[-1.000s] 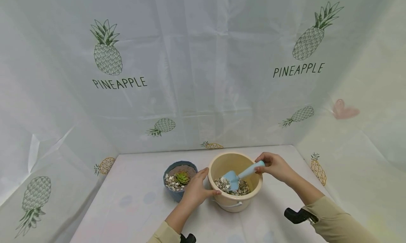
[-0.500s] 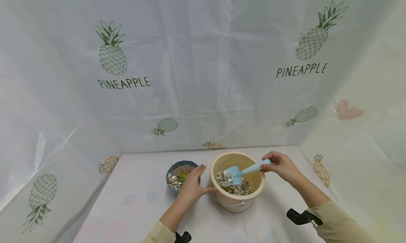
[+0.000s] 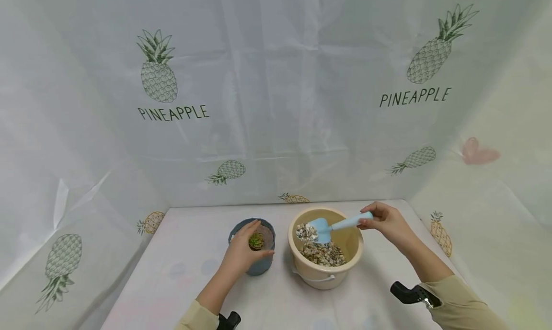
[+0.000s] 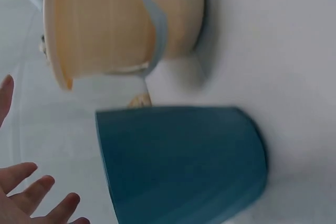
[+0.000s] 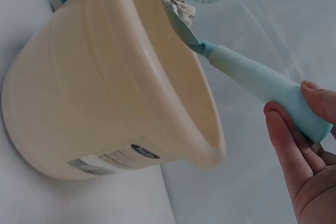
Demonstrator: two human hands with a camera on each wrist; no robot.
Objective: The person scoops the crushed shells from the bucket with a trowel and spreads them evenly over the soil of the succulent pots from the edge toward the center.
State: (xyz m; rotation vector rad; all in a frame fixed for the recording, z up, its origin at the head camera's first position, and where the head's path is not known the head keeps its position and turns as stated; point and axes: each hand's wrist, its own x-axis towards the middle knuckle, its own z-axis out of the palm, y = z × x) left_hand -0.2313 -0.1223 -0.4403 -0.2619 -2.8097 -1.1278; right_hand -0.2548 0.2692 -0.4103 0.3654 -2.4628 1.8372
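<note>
My right hand (image 3: 385, 224) pinches the handle end of a light blue trowel (image 3: 345, 223) between thumb and fingers. Its blade, heaped with small pale stones (image 3: 306, 232), is raised inside the mouth of a cream bucket (image 3: 321, 276). Below it, mixed gravel (image 3: 324, 255) covers the bucket's bottom. To the left stands a dark blue pot (image 4: 178, 166) with brownish soil and a green succulent (image 3: 256, 242). My left hand (image 3: 238, 251) spreads thumb and fingers over the pot's near left side, hiding part of its contents. In the left wrist view those fingers (image 4: 32, 195) are apart, just off the rim.
Both containers stand on a table (image 3: 172, 282) with a pale cover, a narrow gap between them. A white handle (image 3: 316, 278) hangs on the bucket's front. Pineapple-print curtains (image 3: 276, 105) enclose the back and sides.
My left hand has left the bucket's rim and moved left over the blue pot. My right hand has lifted the stone-filled trowel off the gravel, slightly up and right.
</note>
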